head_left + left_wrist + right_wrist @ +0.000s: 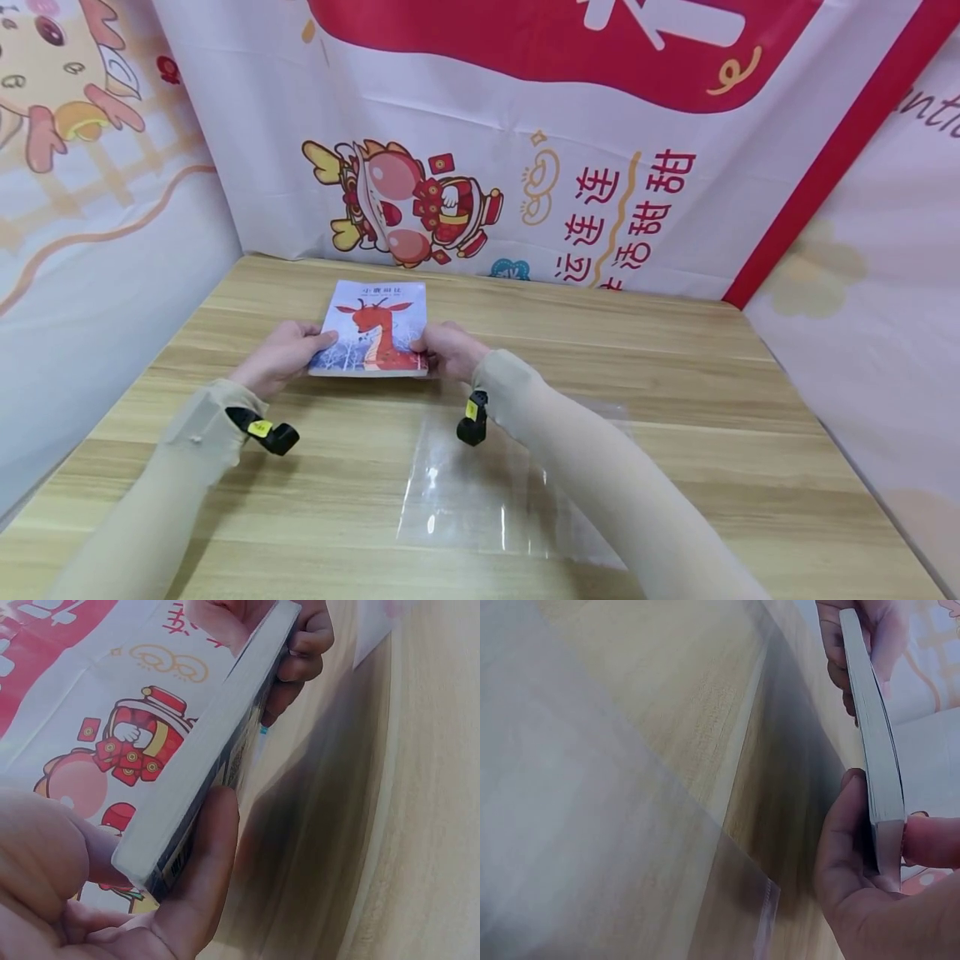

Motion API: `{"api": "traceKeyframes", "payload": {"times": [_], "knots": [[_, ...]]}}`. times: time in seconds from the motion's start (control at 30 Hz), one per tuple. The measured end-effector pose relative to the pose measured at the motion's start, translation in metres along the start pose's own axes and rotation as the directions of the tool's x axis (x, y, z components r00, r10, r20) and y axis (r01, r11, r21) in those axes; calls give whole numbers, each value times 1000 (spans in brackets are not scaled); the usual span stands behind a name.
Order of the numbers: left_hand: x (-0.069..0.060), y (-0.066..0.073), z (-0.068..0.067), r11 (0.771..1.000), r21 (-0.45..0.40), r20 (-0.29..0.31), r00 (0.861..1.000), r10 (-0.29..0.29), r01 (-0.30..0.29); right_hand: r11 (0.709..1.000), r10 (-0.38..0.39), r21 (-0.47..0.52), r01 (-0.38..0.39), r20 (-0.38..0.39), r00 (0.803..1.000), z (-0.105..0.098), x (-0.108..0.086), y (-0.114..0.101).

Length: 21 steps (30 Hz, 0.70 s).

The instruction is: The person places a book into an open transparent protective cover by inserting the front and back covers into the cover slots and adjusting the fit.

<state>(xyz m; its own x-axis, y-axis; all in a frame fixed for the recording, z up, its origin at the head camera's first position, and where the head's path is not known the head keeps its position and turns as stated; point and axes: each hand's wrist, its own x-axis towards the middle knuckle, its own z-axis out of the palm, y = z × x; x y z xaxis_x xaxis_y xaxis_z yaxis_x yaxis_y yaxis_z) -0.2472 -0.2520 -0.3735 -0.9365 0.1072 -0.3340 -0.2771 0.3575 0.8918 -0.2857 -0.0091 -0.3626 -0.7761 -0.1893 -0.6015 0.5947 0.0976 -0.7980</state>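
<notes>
A book (375, 333) with a red deer on its cover is held between both hands above the table, cover up. The left hand (282, 354) pinches its left edge, thumb on the cover. At the right edge the right hand (452, 350) grips it, thumb on top. In the left wrist view the page block (206, 742) faces the camera, with the left hand's fingers (206, 877) underneath. The right wrist view shows the book (877, 742) edge-on, the right hand's fingers (840, 847) below it.
A clear plastic sheet or sleeve (502, 500) lies on the wooden table (697, 375), partly under the right forearm. It also shows in the right wrist view (577, 795). A printed cloth (510, 125) hangs behind the table, with more printed cloth at both sides.
</notes>
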Motion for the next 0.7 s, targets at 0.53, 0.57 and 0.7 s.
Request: {"api": "traceKeyframes", "payload": {"times": [0.53,0.57,0.7], "knots": [[0,5,9,997,16,-38,996,75,-75,996,-58,-68,58,2,998,-10,-1,3],[-1,5,10,997,20,-43,996,76,-75,996,-60,-73,60,0,998,-11,-2,3],[-3,7,12,997,19,-44,996,81,-81,993,-68,-99,65,-19,998,-13,-5,5]]}}
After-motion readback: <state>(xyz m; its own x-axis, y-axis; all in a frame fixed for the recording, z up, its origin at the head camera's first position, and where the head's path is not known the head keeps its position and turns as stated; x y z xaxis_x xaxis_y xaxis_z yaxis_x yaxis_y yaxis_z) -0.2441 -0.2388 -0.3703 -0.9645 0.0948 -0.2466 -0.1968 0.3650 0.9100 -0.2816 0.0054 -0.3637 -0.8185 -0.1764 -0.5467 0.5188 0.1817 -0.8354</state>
